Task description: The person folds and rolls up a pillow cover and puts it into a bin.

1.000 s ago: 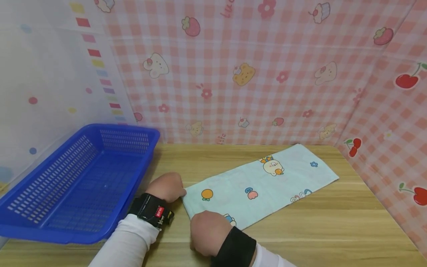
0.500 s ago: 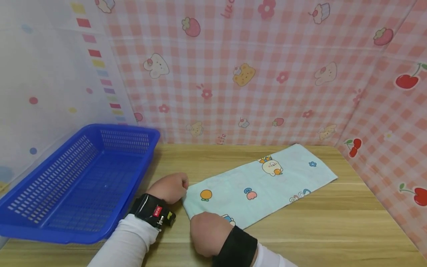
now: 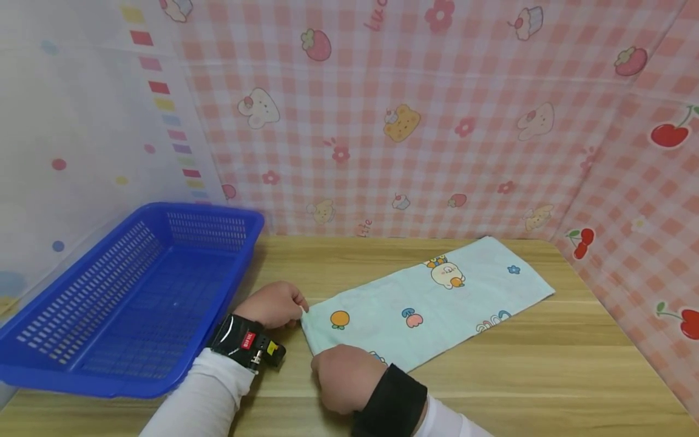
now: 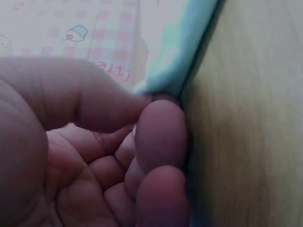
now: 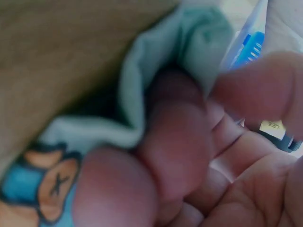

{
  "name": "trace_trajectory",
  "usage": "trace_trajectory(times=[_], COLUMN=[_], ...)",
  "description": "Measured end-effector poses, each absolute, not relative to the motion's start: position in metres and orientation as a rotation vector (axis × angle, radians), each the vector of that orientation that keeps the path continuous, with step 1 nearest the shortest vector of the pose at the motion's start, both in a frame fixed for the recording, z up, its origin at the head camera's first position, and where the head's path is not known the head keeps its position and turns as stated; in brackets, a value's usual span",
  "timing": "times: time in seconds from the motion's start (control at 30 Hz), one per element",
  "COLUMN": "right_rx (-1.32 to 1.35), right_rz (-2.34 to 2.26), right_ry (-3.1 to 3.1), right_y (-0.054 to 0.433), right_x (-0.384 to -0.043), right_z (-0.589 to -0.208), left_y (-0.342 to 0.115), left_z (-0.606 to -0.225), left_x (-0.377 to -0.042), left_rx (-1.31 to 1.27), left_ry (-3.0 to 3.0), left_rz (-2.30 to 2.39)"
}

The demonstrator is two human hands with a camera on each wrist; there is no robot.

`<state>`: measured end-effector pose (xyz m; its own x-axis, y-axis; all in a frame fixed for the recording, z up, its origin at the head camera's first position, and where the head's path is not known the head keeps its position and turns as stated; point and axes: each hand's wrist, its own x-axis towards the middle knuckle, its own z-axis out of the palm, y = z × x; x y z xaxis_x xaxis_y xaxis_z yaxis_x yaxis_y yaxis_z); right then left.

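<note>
A pale mint cloth (image 3: 382, 309) with cartoon prints lies on the table as a long folded strip, slanting toward the back right. At its far left corner my left hand (image 3: 272, 304) pinches the edge between thumb and fingertips; the left wrist view shows the cloth (image 4: 173, 56) rising from that pinch. My right hand (image 3: 349, 377) grips the near left corner, its knuckles hiding that part in the head view. In the right wrist view the cloth's edge (image 5: 135, 90) bunches around the fingers, with the thumb on the other side.
A blue plastic basket (image 3: 229, 288) with slotted walls stands on the left, close beside my left forearm. Checked pink fabric (image 3: 349, 121) hangs behind and at the right. The wooden table (image 3: 524, 376) extends in front of the cloth and to its right.
My left fingers, lifted near the corner half a second ago, now pinch the cloth's far left corner. The right hand stays at the near corner, shifted very slightly.
</note>
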<state>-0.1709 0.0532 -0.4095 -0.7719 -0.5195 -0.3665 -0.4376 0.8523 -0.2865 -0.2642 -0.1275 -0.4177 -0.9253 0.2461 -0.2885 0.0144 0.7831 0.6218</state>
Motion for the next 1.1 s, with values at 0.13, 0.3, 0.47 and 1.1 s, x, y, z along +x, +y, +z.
trace_trajectory(times=[0.13,0.3,0.47,1.1], right_rx=[-0.691,-0.681,-0.629,-0.637], right_rz=[-0.234,-0.264,-0.316,-0.209], right_ry=[2.611,2.567,2.530,2.667], right_y=[0.054,0.056,0.059,0.052], right_x=[-0.172,-0.176,-0.180,-0.166], right_z=[-0.410,-0.409,-0.407,-0.407], left_y=[-0.127,-0.127,-0.124,-0.111], left_z=[-0.418,-0.419,-0.419,-0.408], left_x=[-0.264,-0.264,-0.266,-0.255], left_rx=[0.219,0.260,0.318,0.239], left_ry=[2.639,2.698,2.768,2.829], left_rz=[0.886,0.829,0.718,0.621])
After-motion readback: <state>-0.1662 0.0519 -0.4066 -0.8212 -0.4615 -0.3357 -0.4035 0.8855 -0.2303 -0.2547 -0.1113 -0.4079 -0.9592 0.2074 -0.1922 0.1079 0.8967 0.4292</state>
